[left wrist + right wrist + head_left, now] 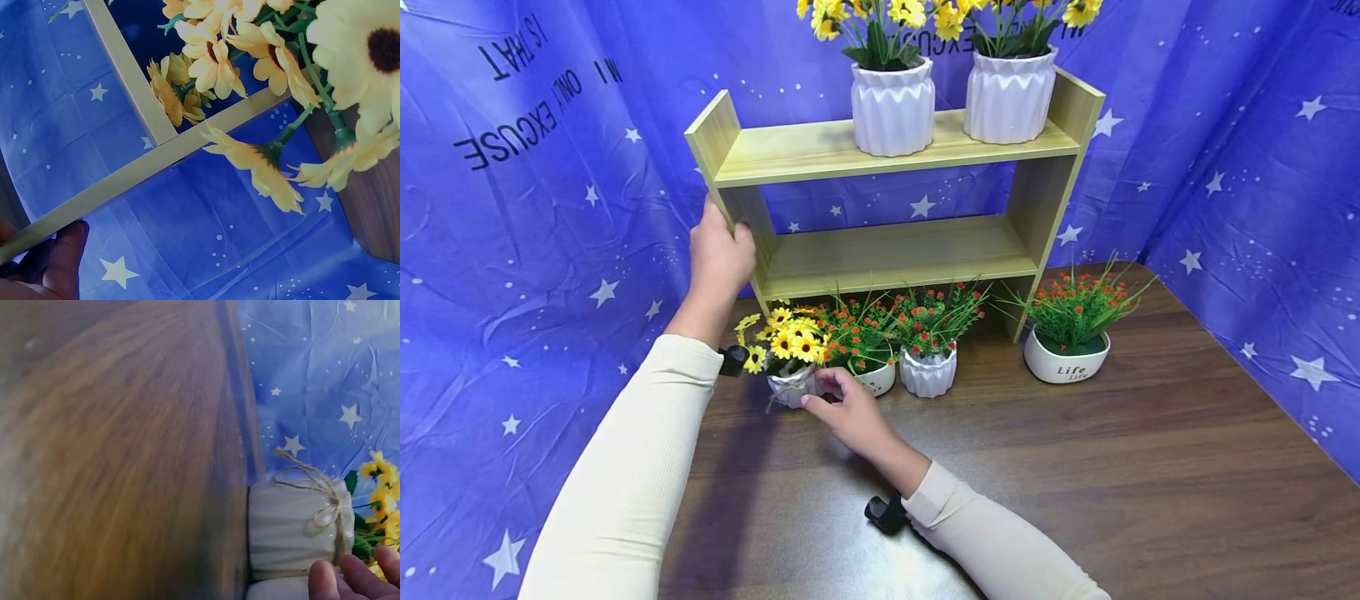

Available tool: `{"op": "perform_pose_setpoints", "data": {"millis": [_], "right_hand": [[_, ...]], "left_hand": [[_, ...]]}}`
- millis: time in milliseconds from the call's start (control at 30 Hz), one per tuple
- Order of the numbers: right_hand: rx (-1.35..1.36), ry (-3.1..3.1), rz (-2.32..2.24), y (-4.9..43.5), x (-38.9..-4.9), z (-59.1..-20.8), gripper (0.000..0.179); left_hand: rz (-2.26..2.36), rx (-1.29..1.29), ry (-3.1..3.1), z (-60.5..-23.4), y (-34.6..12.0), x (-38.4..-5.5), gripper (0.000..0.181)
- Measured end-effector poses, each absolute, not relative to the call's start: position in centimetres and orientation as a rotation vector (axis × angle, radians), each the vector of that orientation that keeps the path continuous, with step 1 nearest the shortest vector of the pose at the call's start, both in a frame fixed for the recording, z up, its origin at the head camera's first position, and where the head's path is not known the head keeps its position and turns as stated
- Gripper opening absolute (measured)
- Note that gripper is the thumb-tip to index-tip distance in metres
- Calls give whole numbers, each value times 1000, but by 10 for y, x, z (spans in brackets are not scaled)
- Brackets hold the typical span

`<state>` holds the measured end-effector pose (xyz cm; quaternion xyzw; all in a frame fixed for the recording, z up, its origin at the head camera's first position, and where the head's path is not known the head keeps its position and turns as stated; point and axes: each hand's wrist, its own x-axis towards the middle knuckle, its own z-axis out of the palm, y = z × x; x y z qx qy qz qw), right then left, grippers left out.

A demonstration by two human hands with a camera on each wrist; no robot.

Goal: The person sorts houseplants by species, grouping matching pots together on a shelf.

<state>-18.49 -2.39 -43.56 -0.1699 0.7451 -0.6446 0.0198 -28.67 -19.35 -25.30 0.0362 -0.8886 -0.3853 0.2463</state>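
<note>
My left hand point(721, 254) grips the left side panel of a two-tier wooden shelf point(895, 254); in the left wrist view its thumb and fingers lie on either side of the board point(119, 187). Under the shelf's left end stands a white ribbed pot point(793, 390) of yellow flowers point(793, 340), tied with twine point(325, 515). At that pot's right side is my right hand point(853, 417), thumb and forefinger parted beside the rim. The right wrist view shows its fingers point(359, 575) right by the rim and the twine.
Red-flowered plants stand beside it: a white oval planter point(880, 382), a ribbed pot point(929, 375) and, right of the shelf, a "Life" planter point(1066, 360). Two ribbed pots of yellow flowers point(892, 112) stand on the top board. Blue star curtains point(550, 292) border the wooden table point(1075, 483).
</note>
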Motion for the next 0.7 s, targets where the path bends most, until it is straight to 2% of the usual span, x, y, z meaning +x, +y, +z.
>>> {"op": "perform_pose_setpoints", "data": {"millis": [500,700], "right_hand": [[-372,2508,-1823,-34,-201,-451,57],[-390,2552,-1814,-40,-206,-456,50]], "left_hand": [[-1072,110,-2433,-253,-193,-288,43],[-1050,106,-2427,-254,-194,-288,41]]}}
